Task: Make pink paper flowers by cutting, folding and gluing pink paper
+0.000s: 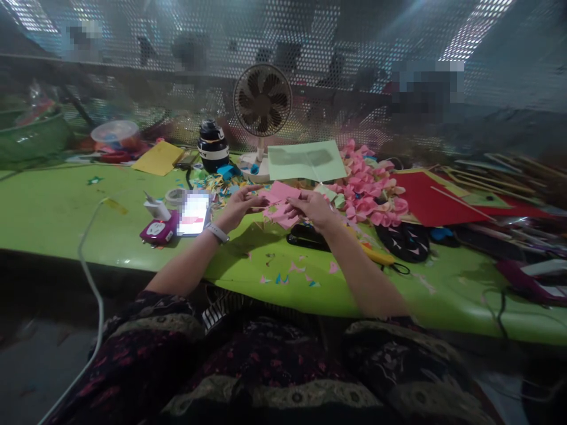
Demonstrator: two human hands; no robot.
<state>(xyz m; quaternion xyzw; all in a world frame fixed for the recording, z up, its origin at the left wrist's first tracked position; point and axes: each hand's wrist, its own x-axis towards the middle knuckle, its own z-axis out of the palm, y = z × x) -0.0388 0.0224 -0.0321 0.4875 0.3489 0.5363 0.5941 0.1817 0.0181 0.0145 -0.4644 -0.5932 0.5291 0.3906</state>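
Pink paper (284, 190) is held up over the middle of the table between my two hands. My left hand (239, 208) pinches its left side, wearing a pale wristband. At the right edge, my right hand (313, 209) has its thumb and fingers closed on the paper. More pink pieces lie just below, partly hidden by my fingers. A black stapler-like tool (308, 238) rests under my right wrist. Beyond that hand is a heap of folded pink paper petals (370, 192). Small colored scraps (283, 279) are scattered on the green table (248, 286).
A small fan (263, 100) and a dark bottle (213, 146) stand behind. On the left are a lit phone (194, 213), a purple box (158, 230) and a tape roll (176, 196). Yellow-handled cutter (378, 255), black disc (403, 242) and red sheets (436, 198) lie right.
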